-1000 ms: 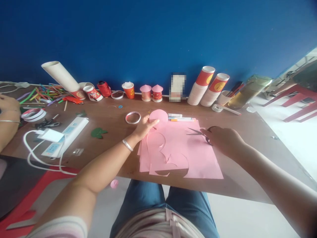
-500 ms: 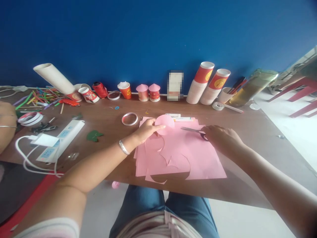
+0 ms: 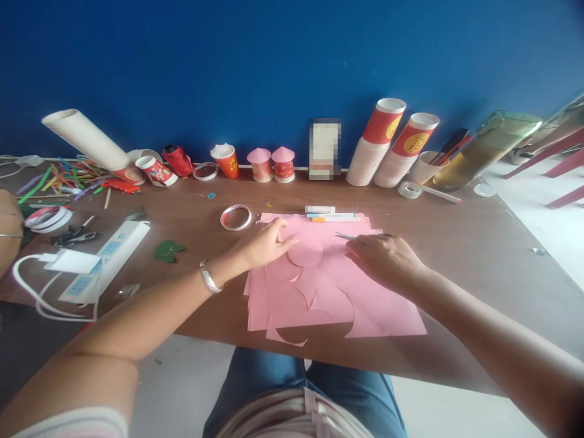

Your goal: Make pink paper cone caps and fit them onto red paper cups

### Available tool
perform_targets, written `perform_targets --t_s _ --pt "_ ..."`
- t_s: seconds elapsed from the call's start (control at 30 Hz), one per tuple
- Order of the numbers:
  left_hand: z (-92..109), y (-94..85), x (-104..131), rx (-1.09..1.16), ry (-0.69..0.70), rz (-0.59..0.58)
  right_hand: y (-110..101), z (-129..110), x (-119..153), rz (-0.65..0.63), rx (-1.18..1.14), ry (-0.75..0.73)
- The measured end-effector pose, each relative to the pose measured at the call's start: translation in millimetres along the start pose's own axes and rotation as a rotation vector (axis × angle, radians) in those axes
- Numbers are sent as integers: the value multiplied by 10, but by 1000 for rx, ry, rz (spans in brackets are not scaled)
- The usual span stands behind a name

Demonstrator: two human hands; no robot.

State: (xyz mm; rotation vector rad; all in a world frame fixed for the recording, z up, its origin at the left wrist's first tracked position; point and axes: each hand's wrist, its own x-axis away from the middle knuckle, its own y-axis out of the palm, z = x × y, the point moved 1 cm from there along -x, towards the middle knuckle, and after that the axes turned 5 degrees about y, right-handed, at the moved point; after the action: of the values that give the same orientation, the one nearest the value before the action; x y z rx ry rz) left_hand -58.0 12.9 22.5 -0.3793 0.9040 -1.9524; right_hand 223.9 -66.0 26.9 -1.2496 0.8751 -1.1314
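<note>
A cut pink paper circle [image 3: 306, 250] lies on the stack of pink paper [image 3: 383, 310] before me. Just beside its left edge is my left hand [image 3: 269, 244], thumb and fingers apart, with nothing seen in them. My right hand [image 3: 385, 255] is closed on a pair of scissors [image 3: 345, 236]; only the blades show past the fingers, and the handles are hidden. Curved offcuts, among them a thin pink scrap [image 3: 285, 336], lie toward the front edge. Several pens [image 3: 333, 217] rest across the paper's far edge.
Tape rolls [image 3: 236, 218] and two cups with pink cone tops [image 3: 283, 164] stand farther back. Tall stacks of paper cups [image 3: 376, 146] lean by the blue wall. At left are a white power strip [image 3: 107, 261], a green cutout [image 3: 168, 250] and colourful sticks [image 3: 68, 176].
The pink circle has left my left hand and now lies on the paper. My right hand with the scissors has moved left, closer to the circle.
</note>
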Motion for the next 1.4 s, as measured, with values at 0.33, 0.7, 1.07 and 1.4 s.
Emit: perform_targets --t_s 0.33,0.7,1.07,1.4 --pt "391 285 215 -174 656 -221 11 -56 -331 359 -140 -10" --pt "200 367 217 -156 1023 -243 264 -458 -244 530 -127 -220" --pt "28 131 -10 -225 596 -56 363 -588 -417 506 -171 -64" --pt "-181 199 -837 -124 332 150 201 -467 -573 437 -263 55"
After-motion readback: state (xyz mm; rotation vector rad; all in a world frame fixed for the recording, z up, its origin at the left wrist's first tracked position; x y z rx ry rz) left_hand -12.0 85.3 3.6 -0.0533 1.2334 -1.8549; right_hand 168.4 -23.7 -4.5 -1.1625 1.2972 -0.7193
